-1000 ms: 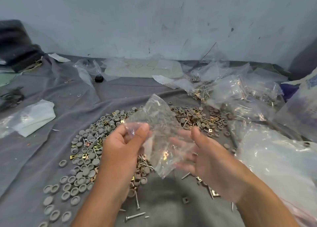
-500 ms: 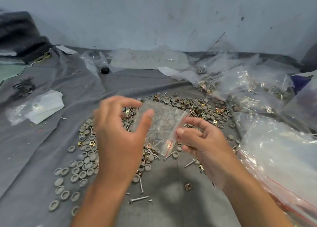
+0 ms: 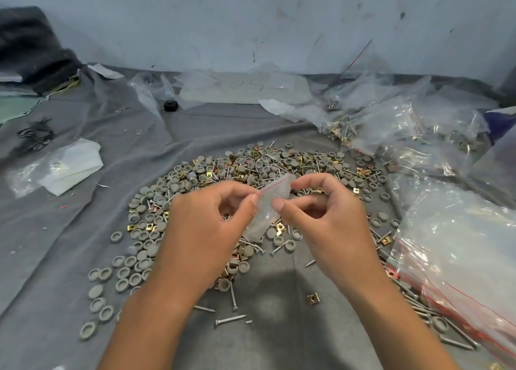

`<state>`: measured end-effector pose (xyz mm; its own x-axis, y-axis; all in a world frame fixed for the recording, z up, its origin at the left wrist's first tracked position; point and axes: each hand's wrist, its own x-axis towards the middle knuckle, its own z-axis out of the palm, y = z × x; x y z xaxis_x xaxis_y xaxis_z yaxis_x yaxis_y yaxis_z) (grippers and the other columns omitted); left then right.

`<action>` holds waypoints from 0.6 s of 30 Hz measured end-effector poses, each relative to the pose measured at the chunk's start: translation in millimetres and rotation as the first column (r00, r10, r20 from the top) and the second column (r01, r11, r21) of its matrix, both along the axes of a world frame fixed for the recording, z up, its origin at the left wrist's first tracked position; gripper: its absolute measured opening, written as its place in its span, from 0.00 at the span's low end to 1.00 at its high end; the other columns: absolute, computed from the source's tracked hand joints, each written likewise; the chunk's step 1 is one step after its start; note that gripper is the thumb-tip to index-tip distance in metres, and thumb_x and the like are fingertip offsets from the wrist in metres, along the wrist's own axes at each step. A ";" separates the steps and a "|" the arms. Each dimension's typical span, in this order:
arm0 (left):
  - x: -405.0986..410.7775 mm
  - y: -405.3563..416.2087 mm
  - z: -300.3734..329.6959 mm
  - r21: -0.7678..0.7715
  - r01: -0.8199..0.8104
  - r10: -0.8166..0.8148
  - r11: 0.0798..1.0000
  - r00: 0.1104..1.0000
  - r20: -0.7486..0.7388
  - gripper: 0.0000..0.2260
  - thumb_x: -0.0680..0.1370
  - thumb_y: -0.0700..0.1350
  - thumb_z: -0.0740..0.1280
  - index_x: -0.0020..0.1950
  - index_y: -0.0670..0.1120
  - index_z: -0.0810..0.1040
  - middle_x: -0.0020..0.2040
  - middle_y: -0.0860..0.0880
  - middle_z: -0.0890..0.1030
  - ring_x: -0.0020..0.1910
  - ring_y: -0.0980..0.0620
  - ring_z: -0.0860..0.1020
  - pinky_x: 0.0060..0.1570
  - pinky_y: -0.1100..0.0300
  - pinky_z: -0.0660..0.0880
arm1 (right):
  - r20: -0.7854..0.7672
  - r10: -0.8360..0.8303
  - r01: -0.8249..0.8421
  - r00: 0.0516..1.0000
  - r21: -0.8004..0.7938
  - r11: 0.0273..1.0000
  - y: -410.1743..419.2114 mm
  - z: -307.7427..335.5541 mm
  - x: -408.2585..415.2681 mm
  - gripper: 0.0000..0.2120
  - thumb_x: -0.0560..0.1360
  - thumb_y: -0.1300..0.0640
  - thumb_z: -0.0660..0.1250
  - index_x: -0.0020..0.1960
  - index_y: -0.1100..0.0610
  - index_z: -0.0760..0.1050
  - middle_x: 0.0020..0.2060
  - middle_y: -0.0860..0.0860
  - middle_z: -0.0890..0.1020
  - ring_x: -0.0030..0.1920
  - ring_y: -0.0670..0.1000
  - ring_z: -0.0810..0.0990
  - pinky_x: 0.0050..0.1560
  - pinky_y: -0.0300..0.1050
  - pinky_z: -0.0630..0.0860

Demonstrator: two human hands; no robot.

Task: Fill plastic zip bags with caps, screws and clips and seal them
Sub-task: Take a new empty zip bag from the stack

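Note:
A small clear zip bag [image 3: 266, 210] with a red seal line hangs between both hands above the pile. My left hand [image 3: 208, 224] pinches its top edge at the left with thumb and fingers. My right hand [image 3: 325, 218] pinches the top edge at the right, thumb in front, forefinger behind. The bag looks empty. Beneath lies a wide heap of grey round caps [image 3: 178, 185], brass clips [image 3: 279, 228] and silver screws [image 3: 230, 320] spread on the grey cloth [image 3: 83, 244].
Large clear bags with red zip lines [image 3: 458, 246] lie at the right. Filled bags of screws and clips [image 3: 391, 129] are piled at the back right. A white folded bag [image 3: 67, 165] lies left. A small black object [image 3: 171, 105] and a pale wall stand behind.
The bag has swung from a flat, face-on hold to hanging edge-on. Both hands have shifted to pinch its red seal edge, closer together and higher over the pile.

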<state>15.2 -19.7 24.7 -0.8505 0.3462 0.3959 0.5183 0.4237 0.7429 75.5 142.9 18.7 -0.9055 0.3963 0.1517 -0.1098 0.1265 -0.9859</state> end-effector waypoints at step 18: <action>-5.3 0.6 -3.9 -0.124 -0.109 0.093 0.986 0.987 -0.128 0.11 0.80 0.37 0.67 0.51 0.54 0.81 0.41 0.67 0.77 0.41 0.73 0.75 0.39 0.78 0.67 | 0.434 0.025 -0.381 0.901 0.761 0.525 26.3 -48.4 -9.6 0.04 0.80 0.50 0.68 0.52 0.42 0.75 0.50 0.40 0.73 0.50 0.45 0.75 0.52 0.44 0.75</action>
<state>9.9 -19.1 20.9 -0.8321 0.3165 0.4554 0.5508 0.5670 0.6125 66.0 169.2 -29.7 -0.9982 0.0563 -0.0184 0.0587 0.9022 -0.4274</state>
